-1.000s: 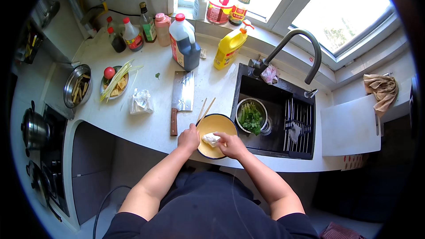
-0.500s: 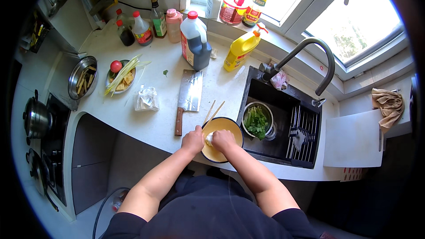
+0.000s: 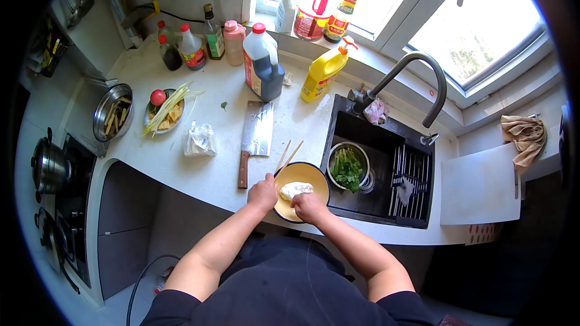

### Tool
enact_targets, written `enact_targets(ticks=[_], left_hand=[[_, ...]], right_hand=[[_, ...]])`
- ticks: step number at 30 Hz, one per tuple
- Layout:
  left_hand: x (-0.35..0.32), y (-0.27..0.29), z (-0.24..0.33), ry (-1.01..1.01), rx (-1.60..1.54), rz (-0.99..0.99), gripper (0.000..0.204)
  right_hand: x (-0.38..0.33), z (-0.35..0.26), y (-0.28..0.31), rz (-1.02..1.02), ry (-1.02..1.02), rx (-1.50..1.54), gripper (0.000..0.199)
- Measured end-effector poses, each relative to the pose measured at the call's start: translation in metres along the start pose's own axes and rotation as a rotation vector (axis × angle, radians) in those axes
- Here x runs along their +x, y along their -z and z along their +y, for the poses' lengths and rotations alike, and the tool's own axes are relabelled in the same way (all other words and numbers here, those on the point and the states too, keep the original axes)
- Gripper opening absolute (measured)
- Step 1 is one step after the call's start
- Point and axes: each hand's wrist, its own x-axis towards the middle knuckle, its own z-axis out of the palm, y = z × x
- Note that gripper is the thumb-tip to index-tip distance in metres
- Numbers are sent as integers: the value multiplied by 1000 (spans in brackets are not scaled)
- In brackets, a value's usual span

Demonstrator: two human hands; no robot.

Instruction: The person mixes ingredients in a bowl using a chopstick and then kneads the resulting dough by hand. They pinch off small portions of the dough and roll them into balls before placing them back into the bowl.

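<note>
The white counter (image 3: 211,175) runs along under the window, with the black sink (image 3: 377,172) set into it and a strainer of greens (image 3: 348,168) standing inside. At the counter's near edge, just left of the sink, sits a yellow bowl (image 3: 314,176) holding a pale lump of dough (image 3: 295,189). The left hand (image 3: 263,194) grips the bowl's rim; the right hand (image 3: 309,206) presses its fingers on the dough. A cleaver (image 3: 255,140) lies just left, and chopsticks (image 3: 289,156) rest against the bowl's far rim.

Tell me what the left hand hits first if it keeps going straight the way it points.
Probably the pair of chopsticks resting on the yellow bowl's rim, just beyond the left hand; the cleaver lies slightly left of that line. Height is unclear.
</note>
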Motion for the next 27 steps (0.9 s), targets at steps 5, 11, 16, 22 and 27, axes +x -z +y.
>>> enact_targets(ticks=[5,11,16,22,27], left_hand=[[-2,2,-1,3,5,-19,22],[1,0,0,19,5,2,22],[-2,5,4,46,1,-33,22],[-5,1,6,81,-4,-38,24],[-4,-2,3,66,-7,-28,24]], right_hand=[[29,5,-32,217,-23,-197,13],[46,22,-30,189,-14,-90,11],[12,24,-12,515,10,481,19],[39,4,-39,254,20,123,11],[48,1,-43,198,-15,-29,10]])
